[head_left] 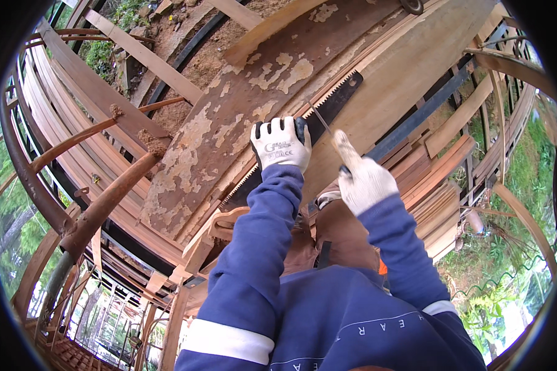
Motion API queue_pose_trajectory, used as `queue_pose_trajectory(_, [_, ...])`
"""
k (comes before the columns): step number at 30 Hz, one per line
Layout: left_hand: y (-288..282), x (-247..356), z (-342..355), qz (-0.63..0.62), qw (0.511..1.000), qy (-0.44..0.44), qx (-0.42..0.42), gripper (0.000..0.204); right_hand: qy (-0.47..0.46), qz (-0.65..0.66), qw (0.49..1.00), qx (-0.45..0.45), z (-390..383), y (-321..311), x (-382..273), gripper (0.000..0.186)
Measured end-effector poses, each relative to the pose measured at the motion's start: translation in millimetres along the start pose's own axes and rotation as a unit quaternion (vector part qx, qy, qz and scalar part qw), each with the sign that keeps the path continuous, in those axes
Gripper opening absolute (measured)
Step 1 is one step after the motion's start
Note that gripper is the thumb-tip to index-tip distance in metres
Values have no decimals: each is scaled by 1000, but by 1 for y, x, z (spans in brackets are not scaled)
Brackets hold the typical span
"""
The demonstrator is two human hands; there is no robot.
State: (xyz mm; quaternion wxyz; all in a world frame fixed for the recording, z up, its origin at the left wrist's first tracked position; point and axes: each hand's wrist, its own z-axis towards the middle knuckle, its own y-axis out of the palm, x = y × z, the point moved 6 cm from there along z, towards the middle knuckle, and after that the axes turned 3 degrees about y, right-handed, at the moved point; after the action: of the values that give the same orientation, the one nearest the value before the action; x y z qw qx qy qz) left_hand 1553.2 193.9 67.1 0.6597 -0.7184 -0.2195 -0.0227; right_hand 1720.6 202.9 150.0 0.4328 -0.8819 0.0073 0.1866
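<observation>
A long dark saw blade lies diagonally along wooden boards, its pale teeth along the upper-left edge. My left hand, in a white glove with dark fingertips, is closed over the blade near its middle, thumb at the right. Part of the blade is hidden under it. My right hand, in a white glove, grips the pale wooden handle of a thin metal file. The file's far end reaches the teeth just right of my left hand. A weathered brown plank runs beside the blade.
Curved rusty metal tubes and slats frame the left side. More stacked wooden slats sit to the right, below a dark metal bar. Soil and plants show through gaps. My legs are under the work.
</observation>
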Motion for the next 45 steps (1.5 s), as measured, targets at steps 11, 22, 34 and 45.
queue_pose_trajectory(11, [3,8,0,45,999,6,-5,25,17,68,997,37,51,-20,-21,64])
queue_pose_trajectory(22, [5,1,-2,55,998,-13,-7,25,-32,99,984,142,-45,9,21,65])
queue_pose_trajectory(34, [3,0,-2,24,999,-15,-23,24,-28,35,995,87,-30,0,18,66])
queue_pose_trajectory(45, [3,4,-1,34,999,-2,5,24,-17,113,991,69,62,-6,-14,58])
